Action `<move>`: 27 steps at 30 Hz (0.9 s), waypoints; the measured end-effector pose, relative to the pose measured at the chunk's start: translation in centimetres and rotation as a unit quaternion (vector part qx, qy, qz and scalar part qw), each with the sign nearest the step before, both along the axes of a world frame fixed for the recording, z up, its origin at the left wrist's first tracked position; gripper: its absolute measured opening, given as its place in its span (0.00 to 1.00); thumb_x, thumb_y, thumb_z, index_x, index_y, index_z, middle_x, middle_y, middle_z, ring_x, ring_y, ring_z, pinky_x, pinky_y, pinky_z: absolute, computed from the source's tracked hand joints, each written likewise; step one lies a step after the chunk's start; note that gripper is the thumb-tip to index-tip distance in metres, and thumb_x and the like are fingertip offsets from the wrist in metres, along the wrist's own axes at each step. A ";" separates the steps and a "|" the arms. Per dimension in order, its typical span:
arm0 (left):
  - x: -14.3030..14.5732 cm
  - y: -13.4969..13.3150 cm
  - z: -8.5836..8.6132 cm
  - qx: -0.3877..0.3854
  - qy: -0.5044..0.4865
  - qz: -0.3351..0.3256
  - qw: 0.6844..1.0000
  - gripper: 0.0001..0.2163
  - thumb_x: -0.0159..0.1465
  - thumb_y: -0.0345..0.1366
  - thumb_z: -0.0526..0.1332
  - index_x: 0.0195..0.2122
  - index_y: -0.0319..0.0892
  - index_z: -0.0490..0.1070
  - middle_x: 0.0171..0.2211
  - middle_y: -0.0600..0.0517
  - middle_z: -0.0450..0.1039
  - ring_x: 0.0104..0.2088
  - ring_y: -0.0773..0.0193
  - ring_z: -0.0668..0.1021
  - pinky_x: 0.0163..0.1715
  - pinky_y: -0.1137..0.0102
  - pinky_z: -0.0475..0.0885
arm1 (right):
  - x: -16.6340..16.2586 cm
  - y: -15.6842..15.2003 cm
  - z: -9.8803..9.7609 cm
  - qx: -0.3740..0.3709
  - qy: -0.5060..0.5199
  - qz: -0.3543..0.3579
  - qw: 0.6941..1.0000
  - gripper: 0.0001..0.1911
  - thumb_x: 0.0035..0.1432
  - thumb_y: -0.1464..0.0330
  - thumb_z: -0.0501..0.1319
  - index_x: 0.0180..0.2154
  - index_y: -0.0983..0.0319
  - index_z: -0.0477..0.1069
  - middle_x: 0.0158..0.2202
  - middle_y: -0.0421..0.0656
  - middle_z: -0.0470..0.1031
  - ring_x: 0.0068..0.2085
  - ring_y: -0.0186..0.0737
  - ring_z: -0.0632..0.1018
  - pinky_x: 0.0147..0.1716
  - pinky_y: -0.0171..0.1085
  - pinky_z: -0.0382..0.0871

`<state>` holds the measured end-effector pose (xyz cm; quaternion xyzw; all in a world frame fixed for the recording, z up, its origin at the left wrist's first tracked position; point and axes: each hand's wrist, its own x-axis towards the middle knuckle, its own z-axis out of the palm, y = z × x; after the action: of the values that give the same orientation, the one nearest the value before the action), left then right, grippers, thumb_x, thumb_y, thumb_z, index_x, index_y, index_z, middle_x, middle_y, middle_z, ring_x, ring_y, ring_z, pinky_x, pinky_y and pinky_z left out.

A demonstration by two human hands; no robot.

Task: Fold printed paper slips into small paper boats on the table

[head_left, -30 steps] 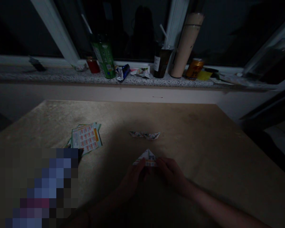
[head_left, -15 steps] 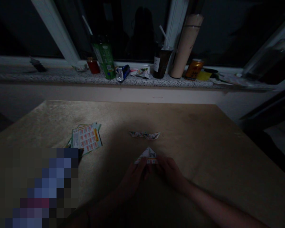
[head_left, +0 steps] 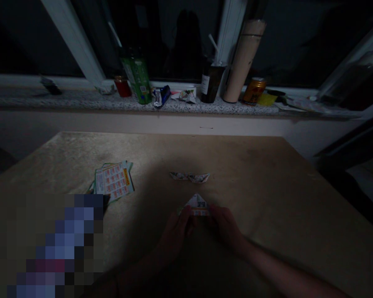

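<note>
A small folded paper triangle with printed colours lies on the brown table in dim light. My left hand pinches its lower left corner. My right hand pinches its lower right edge. Both hands rest low on the table, fingers pressed together on the paper. Just beyond the triangle lie two finished paper boats side by side.
A stack of printed paper sheets lies at the left of the table. A blurred patch covers the lower left. On the stone windowsill stand a green bottle, a red jar, a dark drink cup, a beige cylinder and an orange can.
The paper triangle has narrowed a little as both hands pressed inward on its lower edge. The hands stayed in nearly the same place.
</note>
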<state>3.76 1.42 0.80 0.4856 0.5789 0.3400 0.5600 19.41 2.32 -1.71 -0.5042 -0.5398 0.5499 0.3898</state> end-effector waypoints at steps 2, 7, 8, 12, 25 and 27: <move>-0.1 0.0 -0.2 0.012 0.000 -0.013 1.000 0.26 0.61 0.58 0.46 0.19 0.42 0.64 0.16 0.56 0.59 0.20 0.66 0.65 0.24 0.72 0.60 | 0.0 0.1 0.0 -0.005 0.018 0.005 1.000 0.28 0.57 0.45 0.46 0.18 0.60 0.55 0.18 0.35 0.52 0.21 0.31 0.53 0.20 0.33 0.49; -0.2 0.1 -1.1 0.028 -0.031 -0.019 0.999 0.27 0.62 0.59 0.45 0.21 0.42 0.67 0.18 0.55 0.62 0.23 0.64 0.67 0.28 0.71 0.63 | -0.1 0.2 0.3 0.016 -0.005 0.006 1.000 0.27 0.59 0.47 0.47 0.21 0.61 0.60 0.18 0.36 0.55 0.21 0.31 0.55 0.20 0.33 0.50; -0.3 0.2 -1.3 0.033 -0.044 -0.015 0.998 0.28 0.62 0.59 0.44 0.21 0.41 0.68 0.17 0.55 0.62 0.23 0.63 0.67 0.28 0.71 0.63 | -0.1 0.2 0.4 0.022 -0.013 0.001 1.000 0.27 0.59 0.47 0.47 0.21 0.61 0.60 0.19 0.36 0.55 0.21 0.31 0.56 0.20 0.33 0.50; -0.3 0.3 -1.3 0.035 -0.041 0.013 0.998 0.28 0.62 0.58 0.43 0.21 0.41 0.67 0.16 0.55 0.61 0.21 0.64 0.66 0.26 0.71 0.62 | -0.1 0.1 0.1 0.022 -0.014 -0.014 1.000 0.27 0.59 0.47 0.47 0.20 0.61 0.59 0.18 0.35 0.54 0.21 0.31 0.55 0.20 0.33 0.49; -0.3 0.0 -0.7 0.070 0.033 -0.055 0.995 0.24 0.65 0.54 0.42 0.19 0.44 0.62 0.20 0.54 0.63 0.25 0.62 0.68 0.33 0.71 0.63 | -0.4 -0.4 0.1 -0.033 0.091 -0.005 0.995 0.25 0.52 0.46 0.56 0.23 0.62 0.67 0.20 0.38 0.64 0.22 0.32 0.63 0.23 0.32 0.59; -0.2 -0.2 -0.7 0.064 0.033 -0.064 0.995 0.25 0.65 0.54 0.43 0.18 0.44 0.61 0.21 0.54 0.64 0.26 0.62 0.69 0.34 0.70 0.64 | -0.6 -0.5 0.5 -0.035 0.090 0.028 0.995 0.24 0.53 0.47 0.57 0.23 0.62 0.68 0.21 0.39 0.67 0.24 0.33 0.67 0.26 0.33 0.62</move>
<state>3.51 1.22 0.09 0.5677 0.5412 0.3238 0.5292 18.85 1.78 -1.23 -0.4507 -0.4965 0.6225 0.4035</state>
